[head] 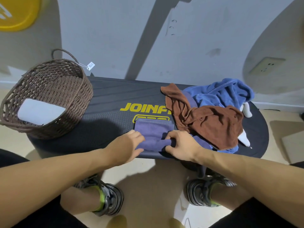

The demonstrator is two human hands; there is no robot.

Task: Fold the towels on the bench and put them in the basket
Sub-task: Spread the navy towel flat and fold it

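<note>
A purple towel (153,129), folded small, lies on the dark bench (108,102) near its front edge. My left hand (130,143) rests on the towel's left side with the thumb under the near edge. My right hand (181,145) pinches the towel's near right corner. To the right sits a loose heap: a brown towel (212,124) on top, a blue towel (222,94) behind it, and a white towel (245,139) poking out. A brown woven basket (70,99) stands at the bench's left end with a folded white towel (39,111) inside.
Yellow lettering (144,109) marks the bench top between basket and heap. A grey wall with a socket (266,66) rises behind the bench. My shoes (107,196) stand on the pale floor below.
</note>
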